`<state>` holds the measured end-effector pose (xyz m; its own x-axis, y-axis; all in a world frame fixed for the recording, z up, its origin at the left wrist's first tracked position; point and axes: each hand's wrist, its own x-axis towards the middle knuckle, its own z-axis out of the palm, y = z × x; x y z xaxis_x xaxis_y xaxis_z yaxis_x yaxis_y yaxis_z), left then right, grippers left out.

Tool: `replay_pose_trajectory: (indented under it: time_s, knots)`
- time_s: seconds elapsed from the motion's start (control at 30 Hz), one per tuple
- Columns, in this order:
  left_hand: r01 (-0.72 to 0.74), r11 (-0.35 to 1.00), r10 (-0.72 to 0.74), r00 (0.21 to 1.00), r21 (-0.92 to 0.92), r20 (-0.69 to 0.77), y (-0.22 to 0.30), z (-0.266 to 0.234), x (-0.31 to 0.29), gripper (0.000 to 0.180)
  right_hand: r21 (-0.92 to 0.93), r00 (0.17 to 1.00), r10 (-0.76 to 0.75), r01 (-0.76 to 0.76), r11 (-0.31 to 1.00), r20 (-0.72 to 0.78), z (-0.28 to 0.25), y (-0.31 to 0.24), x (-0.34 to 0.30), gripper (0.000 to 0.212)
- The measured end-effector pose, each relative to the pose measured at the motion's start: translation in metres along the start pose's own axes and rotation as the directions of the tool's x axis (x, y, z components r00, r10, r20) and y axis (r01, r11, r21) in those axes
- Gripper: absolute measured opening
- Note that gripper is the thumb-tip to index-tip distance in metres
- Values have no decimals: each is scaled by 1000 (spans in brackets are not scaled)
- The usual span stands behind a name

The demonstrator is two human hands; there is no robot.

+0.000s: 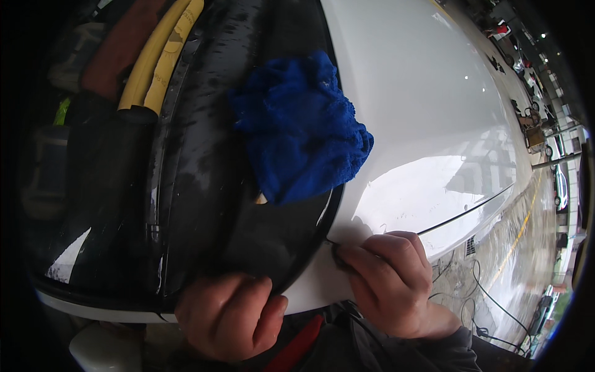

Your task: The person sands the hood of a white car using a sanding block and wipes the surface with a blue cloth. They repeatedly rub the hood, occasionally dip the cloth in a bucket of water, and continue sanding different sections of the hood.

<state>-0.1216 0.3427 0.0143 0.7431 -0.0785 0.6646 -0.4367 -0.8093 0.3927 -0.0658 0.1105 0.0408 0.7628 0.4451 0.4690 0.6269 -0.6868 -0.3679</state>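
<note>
My left hand (226,316) is closed, its fingers curled and thumb pressed in, at the lower edge of a white car's dark windshield area. Whatever it may hold is hidden. My right hand (390,279) bends its fingers together over the white body panel, close to the black trim corner. A small dark spot shows at its fingertips, too small to name. Beyond both hands, a crumpled blue cloth (300,127) lies across the black cowl (266,239) and touches the edge of the white hood (403,80). A bit of something pale peeks out under the cloth.
A rolled sheet of yellow-brown paper (155,68) rests on the dark glass at the far left. Beside the car at right, dark cables (489,310) trail over the wet, shiny floor (520,229). Other vehicles stand along the far right.
</note>
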Motion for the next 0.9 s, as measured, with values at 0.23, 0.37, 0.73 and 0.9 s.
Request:
replay_pose_trajectory:
  time_s: [0.23,0.37,0.73,0.9]
  knots:
    - [-16,1000,15,999,6,44,-3,-6,-5,25,-7,996,19,-19,1000,86,-6,-6,5,42]
    - [2,999,4,990,-42,143,3,-16,8,26,-84,998,-6,11,996,60,0,-9,4,40]
    - [21,995,-4,986,-99,170,5,-18,13,24,-192,993,54,-33,981,108,1,-24,18,38]
    - [15,995,3,986,-103,169,5,-19,15,24,-131,994,88,-79,988,59,4,-22,9,39]
